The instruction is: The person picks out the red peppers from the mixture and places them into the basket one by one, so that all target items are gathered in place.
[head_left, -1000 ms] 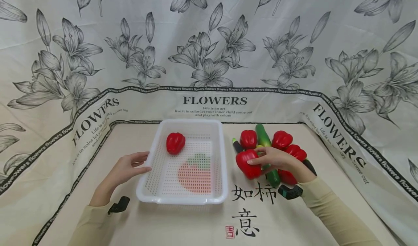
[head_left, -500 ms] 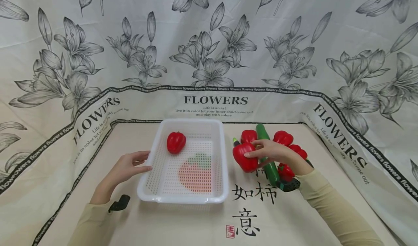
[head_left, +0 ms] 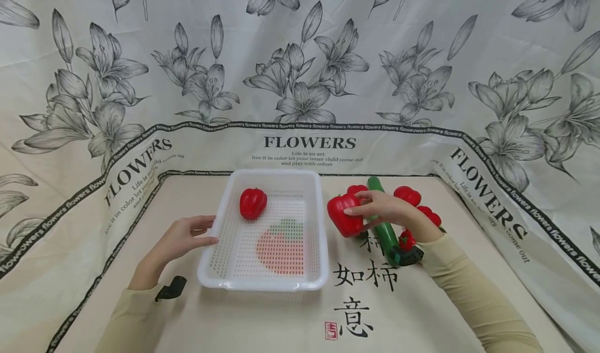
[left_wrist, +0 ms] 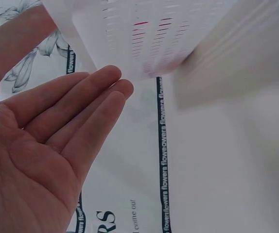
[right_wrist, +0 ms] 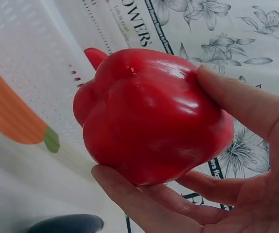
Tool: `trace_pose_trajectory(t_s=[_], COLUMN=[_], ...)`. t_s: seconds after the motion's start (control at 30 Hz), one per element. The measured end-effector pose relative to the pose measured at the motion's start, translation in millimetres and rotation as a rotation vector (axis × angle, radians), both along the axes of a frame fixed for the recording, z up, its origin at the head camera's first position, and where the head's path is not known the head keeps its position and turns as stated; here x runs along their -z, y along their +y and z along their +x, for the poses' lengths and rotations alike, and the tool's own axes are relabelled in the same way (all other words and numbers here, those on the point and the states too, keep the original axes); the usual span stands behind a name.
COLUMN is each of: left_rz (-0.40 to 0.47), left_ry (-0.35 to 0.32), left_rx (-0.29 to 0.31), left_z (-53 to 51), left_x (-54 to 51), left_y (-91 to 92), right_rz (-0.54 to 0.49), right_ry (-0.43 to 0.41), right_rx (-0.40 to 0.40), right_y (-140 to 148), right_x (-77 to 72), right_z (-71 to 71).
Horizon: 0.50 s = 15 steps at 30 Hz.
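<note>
My right hand (head_left: 391, 210) grips a red bell pepper (head_left: 344, 215), thumb on one side and fingers on the other. In the right wrist view this bell pepper (right_wrist: 154, 116) fills the middle, raised off the table. It hangs between the basket and the vegetables on the right. My left hand (head_left: 180, 238) is at the left rim of a white perforated basket (head_left: 323, 228). Its fingers are fairly straight, the tips at the basket's edge; the left wrist view shows a bare palm (left_wrist: 37, 160). Inside the basket, toward the back left, lies another red bell pepper (head_left: 253, 203).
On the right lie a long green cucumber (head_left: 386, 236) and several more red bell peppers (head_left: 408, 196), partly behind my right hand and arm. A dark rounded vegetable (right_wrist: 69, 224) shows low in the right wrist view. Flower-printed cloth (head_left: 300, 82) walls the back and sides.
My right hand has lifted the bell pepper and moved it left toward the basket, uncovering more of the cucumber. The left hand and the basket have stayed put.
</note>
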<state>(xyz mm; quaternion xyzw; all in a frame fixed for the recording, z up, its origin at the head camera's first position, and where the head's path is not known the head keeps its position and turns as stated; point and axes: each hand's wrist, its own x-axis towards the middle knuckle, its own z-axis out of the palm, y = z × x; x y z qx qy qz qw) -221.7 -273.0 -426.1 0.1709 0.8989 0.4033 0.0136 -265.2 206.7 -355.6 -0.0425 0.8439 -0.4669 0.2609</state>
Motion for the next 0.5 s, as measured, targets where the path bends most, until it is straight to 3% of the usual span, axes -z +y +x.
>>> trace_pose_trajectory(t_s=[0.5], left_rz=[-0.012], left_ry=[-0.027], left_rx=[-0.002], left_z=[0.4], left_x=[-4.1], left_y=[1.9], right_rz=[-0.103], right_ry=[-0.013], right_rx=[-0.047], right_y=[-23.7], right_x=[-5.6], right_z=[-11.7])
